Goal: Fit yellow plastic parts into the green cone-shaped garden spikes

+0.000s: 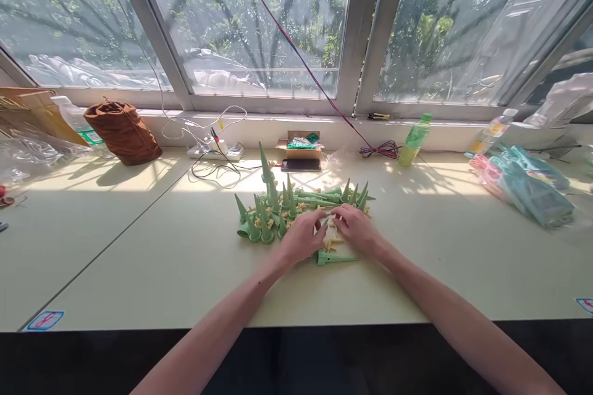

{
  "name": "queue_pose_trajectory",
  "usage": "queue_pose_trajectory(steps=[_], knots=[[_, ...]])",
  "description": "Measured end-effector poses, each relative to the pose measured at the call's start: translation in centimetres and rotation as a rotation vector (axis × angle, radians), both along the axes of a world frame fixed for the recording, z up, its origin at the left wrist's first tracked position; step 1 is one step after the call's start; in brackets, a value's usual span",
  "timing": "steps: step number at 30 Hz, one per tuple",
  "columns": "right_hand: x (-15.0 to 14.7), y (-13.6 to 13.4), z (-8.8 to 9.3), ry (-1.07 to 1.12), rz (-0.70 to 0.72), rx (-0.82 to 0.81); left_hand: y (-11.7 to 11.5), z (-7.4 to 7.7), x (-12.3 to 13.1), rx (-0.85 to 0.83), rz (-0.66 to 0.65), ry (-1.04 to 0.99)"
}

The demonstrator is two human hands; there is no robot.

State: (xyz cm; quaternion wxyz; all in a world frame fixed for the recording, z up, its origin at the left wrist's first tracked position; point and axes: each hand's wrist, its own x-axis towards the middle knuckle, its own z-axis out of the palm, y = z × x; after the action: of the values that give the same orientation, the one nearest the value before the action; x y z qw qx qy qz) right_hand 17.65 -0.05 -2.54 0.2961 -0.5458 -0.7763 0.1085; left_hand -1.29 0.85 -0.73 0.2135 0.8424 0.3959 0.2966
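Note:
My left hand (303,234) is closed over the front of a pile of green plastic spikes (266,225); a small greenish tip shows between its thumb and fingers, apparently one of these spikes. Close beside it, the fingers of my right hand (356,227) are pinched together, and what they hold is hidden. Several cone-shaped spikes stand upright on their wide caps at the left, others lie flat behind my hands. Small yellow plastic pieces (334,241) are scattered among them and below my fingers. A single green spike (336,258) lies on its side nearest me.
Behind the pile are a dark phone (301,165) and a small open box (303,151). A power strip (217,150) with cables and a brown pouch (123,133) stand left. Rightward are a green bottle (414,141), coiled wire (382,149) and bagged items (532,185).

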Motion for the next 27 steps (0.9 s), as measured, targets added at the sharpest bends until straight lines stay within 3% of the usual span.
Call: queue_pose_trajectory(steps=[7,18,27], knots=[[-0.07,-0.13,0.11,0.02,0.011,0.001,0.05,-0.16,0.24,0.176,0.024,-0.13],[0.15,0.07,-0.35,0.019,0.03,-0.055,0.16,-0.53,0.36,0.217,0.055,-0.247],[0.05,0.42,-0.27,0.085,0.037,-0.003,0.21,-0.51,0.39,0.247,0.057,-0.282]])
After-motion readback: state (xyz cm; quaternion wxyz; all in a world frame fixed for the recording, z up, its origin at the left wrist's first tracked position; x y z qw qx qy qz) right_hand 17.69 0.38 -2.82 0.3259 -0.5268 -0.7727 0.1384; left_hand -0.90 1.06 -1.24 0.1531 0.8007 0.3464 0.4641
